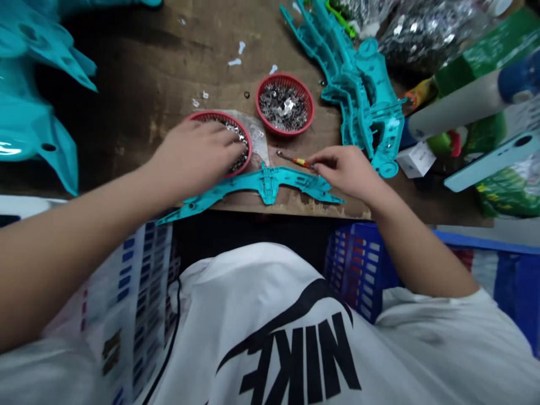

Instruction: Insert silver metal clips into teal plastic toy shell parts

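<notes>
Teal plastic frame (265, 184): right hand (346, 174) grasps orange-handled screwdriver (295, 161) at 1 o'clock; open left hand (194, 154) rests in red basket (217, 116) of metal parts (241, 147) at 11 o'clock.

The head camera looks down, close, at the left hand (192, 154) and right hand (346, 171).

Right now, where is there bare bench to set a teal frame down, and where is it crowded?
Bare bench shows back left, between the teal moulded parts and the red basket of metal pieces. Crowded: around the left hand and right hand, and right of the teal frame.
</notes>
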`<state>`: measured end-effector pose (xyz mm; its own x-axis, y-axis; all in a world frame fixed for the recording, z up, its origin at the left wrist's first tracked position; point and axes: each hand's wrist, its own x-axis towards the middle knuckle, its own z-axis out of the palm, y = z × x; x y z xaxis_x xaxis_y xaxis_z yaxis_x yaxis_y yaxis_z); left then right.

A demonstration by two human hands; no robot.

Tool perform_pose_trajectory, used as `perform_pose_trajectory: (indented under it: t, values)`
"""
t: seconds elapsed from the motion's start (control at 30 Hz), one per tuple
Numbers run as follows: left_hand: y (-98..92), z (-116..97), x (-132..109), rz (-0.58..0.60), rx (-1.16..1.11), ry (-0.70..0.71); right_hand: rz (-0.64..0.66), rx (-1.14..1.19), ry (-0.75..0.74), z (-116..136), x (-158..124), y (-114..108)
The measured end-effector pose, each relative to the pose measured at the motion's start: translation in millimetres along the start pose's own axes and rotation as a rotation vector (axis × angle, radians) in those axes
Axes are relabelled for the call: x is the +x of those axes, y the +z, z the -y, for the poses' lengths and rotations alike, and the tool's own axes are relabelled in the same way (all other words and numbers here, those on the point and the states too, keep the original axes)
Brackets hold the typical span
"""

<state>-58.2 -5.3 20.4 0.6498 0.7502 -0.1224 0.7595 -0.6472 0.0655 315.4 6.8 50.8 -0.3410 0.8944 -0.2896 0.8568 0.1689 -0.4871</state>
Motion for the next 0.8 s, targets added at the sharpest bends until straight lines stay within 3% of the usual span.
perform_pose_trajectory:
  t: [0.17,0.4,0.63,0.8]
  values:
    - [-8.0,17,13,0.077,-0.011,-0.208,0.097,-0.016,0.004,-14,21,6]
    - [-12.1,19,24,0.074,-0.009,-0.364,0.179,0.027,0.152,-5,15,8]
    - [5.9,30,25,-0.041,-0.118,-0.346,0.204,0.088,0.263,10,17,9]
    - [25.1,48,24,-0.247,-0.401,-0.238,0.148,-0.077,0.22,16,15,15]
